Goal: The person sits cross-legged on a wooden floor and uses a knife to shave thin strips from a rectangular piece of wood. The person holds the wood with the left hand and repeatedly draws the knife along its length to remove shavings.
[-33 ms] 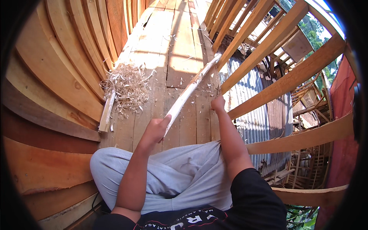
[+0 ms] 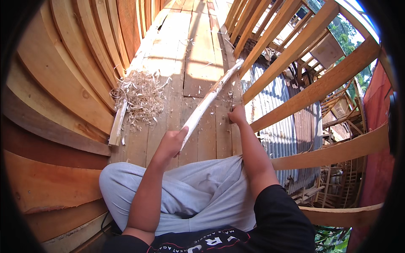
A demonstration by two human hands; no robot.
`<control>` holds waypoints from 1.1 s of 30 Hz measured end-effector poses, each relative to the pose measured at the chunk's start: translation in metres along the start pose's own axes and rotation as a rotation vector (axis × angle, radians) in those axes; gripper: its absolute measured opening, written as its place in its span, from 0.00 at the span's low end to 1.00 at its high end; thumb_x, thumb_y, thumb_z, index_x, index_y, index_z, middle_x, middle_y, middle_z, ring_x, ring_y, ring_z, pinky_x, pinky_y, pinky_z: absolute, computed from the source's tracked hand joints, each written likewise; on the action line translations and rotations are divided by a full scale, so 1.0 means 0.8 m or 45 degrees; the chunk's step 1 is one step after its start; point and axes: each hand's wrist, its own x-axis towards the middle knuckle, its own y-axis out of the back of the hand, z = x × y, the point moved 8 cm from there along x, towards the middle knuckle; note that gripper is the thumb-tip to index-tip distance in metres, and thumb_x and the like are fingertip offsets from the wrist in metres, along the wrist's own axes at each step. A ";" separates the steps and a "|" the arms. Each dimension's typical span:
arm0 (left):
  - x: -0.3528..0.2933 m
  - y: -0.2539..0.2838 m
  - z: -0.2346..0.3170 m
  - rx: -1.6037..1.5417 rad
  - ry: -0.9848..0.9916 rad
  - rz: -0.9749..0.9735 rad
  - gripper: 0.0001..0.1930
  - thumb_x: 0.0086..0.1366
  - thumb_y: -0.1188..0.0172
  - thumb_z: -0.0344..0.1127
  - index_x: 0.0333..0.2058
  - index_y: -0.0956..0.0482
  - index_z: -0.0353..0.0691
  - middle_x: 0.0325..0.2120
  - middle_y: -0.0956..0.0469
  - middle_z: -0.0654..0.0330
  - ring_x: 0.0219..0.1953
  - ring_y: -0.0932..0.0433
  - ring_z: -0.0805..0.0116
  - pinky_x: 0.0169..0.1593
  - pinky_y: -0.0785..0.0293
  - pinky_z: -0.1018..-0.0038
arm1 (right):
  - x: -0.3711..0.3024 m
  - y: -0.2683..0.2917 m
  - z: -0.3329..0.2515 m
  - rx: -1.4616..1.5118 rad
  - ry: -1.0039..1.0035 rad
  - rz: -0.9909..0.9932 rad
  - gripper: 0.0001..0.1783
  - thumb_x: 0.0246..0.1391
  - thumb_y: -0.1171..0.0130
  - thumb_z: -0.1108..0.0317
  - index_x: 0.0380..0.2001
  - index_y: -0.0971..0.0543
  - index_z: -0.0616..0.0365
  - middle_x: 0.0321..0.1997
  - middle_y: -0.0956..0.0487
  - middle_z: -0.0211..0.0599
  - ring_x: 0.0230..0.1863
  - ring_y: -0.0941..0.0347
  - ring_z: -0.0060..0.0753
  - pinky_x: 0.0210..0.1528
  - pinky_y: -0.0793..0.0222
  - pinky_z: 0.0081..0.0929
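Note:
A long peeled stick (image 2: pixel 203 105), pale with some brown patches, slants up and to the right above the plank floor. My left hand (image 2: pixel 171 142) is closed round its near end. The far end of the stick reaches the foot of the slatted railing. To the right of the stick, and apart from it, my right hand (image 2: pixel 237 114) is closed, with a small dark bit showing at the fingers. What it grips is too small to make out. Curled wood shavings (image 2: pixel 141 95) lie heaped to the left of the stick.
A short split piece of wood (image 2: pixel 118 123) lies beside the shavings, near the plank wall (image 2: pixel 63 76) on the left. Slatted wooden railing (image 2: pixel 312 95) runs along the right, with corrugated metal sheets (image 2: pixel 291 126) below it. My crossed legs in grey trousers (image 2: pixel 190 185) are close under my hands.
My right hand has shifted slightly to the left, toward the stick, and its wrist has turned a little. My left hand and the stick stay where they were.

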 end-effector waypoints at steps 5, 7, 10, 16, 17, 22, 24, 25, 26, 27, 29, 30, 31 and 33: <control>-0.001 0.015 -0.011 0.020 0.004 0.058 0.27 0.67 0.48 0.59 0.26 0.25 0.37 0.13 0.36 0.68 0.12 0.38 0.77 0.16 0.43 0.76 | -0.017 -0.006 -0.073 0.749 0.073 -0.434 0.23 0.42 0.33 0.76 0.46 0.19 0.63 0.33 0.17 0.37 0.33 0.20 0.31 0.35 0.23 0.27; -0.003 0.019 -0.012 0.032 0.016 0.065 0.27 0.67 0.48 0.59 0.26 0.24 0.37 0.13 0.36 0.68 0.12 0.38 0.77 0.16 0.43 0.76 | -0.020 0.001 -0.059 0.662 -0.118 -0.313 0.18 0.44 0.36 0.77 0.42 0.20 0.68 0.32 0.18 0.43 0.33 0.19 0.35 0.31 0.21 0.29; -0.007 0.015 -0.005 0.011 0.028 0.056 0.27 0.67 0.48 0.59 0.26 0.24 0.37 0.13 0.36 0.67 0.12 0.38 0.77 0.16 0.43 0.76 | -0.017 0.004 -0.023 0.487 -0.294 -0.128 0.13 0.45 0.41 0.78 0.37 0.22 0.73 0.31 0.18 0.50 0.32 0.18 0.41 0.27 0.20 0.34; 0.001 0.019 -0.014 0.001 0.008 0.090 0.28 0.66 0.47 0.57 0.22 0.25 0.35 0.11 0.35 0.66 0.11 0.34 0.75 0.16 0.39 0.74 | -0.047 -0.049 -0.066 0.098 -0.031 -0.622 0.14 0.47 0.40 0.77 0.39 0.25 0.71 0.31 0.19 0.48 0.35 0.18 0.42 0.31 0.19 0.40; -0.002 0.028 -0.017 0.016 0.007 0.123 0.28 0.66 0.47 0.57 0.22 0.25 0.35 0.11 0.35 0.66 0.11 0.34 0.74 0.16 0.39 0.74 | -0.065 -0.043 -0.102 0.384 0.006 -0.728 0.16 0.47 0.38 0.77 0.41 0.25 0.69 0.32 0.20 0.46 0.36 0.18 0.40 0.31 0.19 0.40; 0.000 0.014 -0.007 0.067 -0.018 0.112 0.28 0.66 0.47 0.57 0.22 0.26 0.35 0.11 0.34 0.65 0.12 0.34 0.74 0.16 0.39 0.73 | -0.071 -0.026 -0.065 0.832 -0.257 -0.528 0.19 0.46 0.31 0.69 0.43 0.21 0.60 0.32 0.19 0.38 0.39 0.19 0.36 0.28 0.23 0.35; 0.000 0.015 -0.009 0.067 -0.023 0.109 0.28 0.65 0.47 0.58 0.21 0.26 0.35 0.11 0.34 0.65 0.12 0.34 0.74 0.16 0.40 0.73 | -0.076 -0.030 -0.083 -0.355 0.420 -0.747 0.13 0.47 0.33 0.65 0.34 0.19 0.62 0.30 0.18 0.42 0.37 0.19 0.40 0.30 0.23 0.35; 0.000 0.014 -0.008 0.068 -0.029 0.104 0.28 0.65 0.47 0.58 0.21 0.26 0.36 0.11 0.34 0.65 0.12 0.34 0.74 0.16 0.40 0.73 | -0.082 -0.038 -0.079 -0.964 0.745 -0.804 0.12 0.48 0.34 0.64 0.29 0.18 0.63 0.29 0.18 0.44 0.37 0.18 0.41 0.30 0.23 0.35; 0.002 0.011 -0.008 0.071 -0.038 0.094 0.28 0.65 0.47 0.58 0.21 0.26 0.36 0.11 0.34 0.65 0.12 0.34 0.74 0.16 0.40 0.73 | -0.077 -0.034 -0.072 -0.834 0.574 -0.725 0.12 0.48 0.35 0.63 0.27 0.17 0.62 0.29 0.18 0.46 0.36 0.18 0.43 0.32 0.23 0.35; 0.005 0.007 -0.009 0.074 -0.048 0.081 0.28 0.65 0.47 0.58 0.21 0.26 0.36 0.11 0.34 0.65 0.12 0.34 0.73 0.16 0.40 0.73 | -0.079 -0.035 -0.067 -0.704 0.404 -0.643 0.12 0.48 0.36 0.61 0.25 0.16 0.61 0.29 0.18 0.47 0.36 0.19 0.45 0.33 0.23 0.35; 0.009 0.005 -0.012 0.077 -0.047 0.074 0.28 0.65 0.47 0.58 0.21 0.27 0.36 0.11 0.34 0.65 0.12 0.33 0.73 0.16 0.40 0.73 | -0.096 -0.049 -0.084 -0.375 0.258 -0.630 0.10 0.46 0.36 0.64 0.27 0.16 0.61 0.29 0.18 0.49 0.32 0.18 0.45 0.34 0.22 0.35; 0.009 0.006 -0.013 0.079 -0.042 0.075 0.28 0.65 0.47 0.58 0.21 0.27 0.36 0.12 0.34 0.65 0.12 0.33 0.73 0.16 0.40 0.73 | -0.112 -0.056 -0.106 -0.176 0.266 -0.704 0.11 0.45 0.35 0.68 0.32 0.16 0.62 0.29 0.18 0.49 0.30 0.18 0.44 0.34 0.22 0.36; 0.009 0.007 -0.014 0.080 -0.036 0.076 0.28 0.65 0.47 0.58 0.20 0.27 0.36 0.12 0.34 0.65 0.12 0.33 0.73 0.16 0.40 0.73 | -0.125 -0.055 -0.132 0.047 0.334 -0.765 0.12 0.44 0.33 0.70 0.34 0.17 0.63 0.28 0.18 0.49 0.28 0.18 0.41 0.33 0.21 0.35; 0.007 0.015 -0.017 0.071 -0.042 0.111 0.28 0.65 0.47 0.58 0.20 0.26 0.36 0.11 0.34 0.65 0.12 0.33 0.73 0.16 0.40 0.73 | -0.147 -0.036 -0.176 0.526 0.270 -0.902 0.12 0.44 0.33 0.72 0.34 0.18 0.65 0.28 0.18 0.49 0.28 0.18 0.38 0.32 0.21 0.33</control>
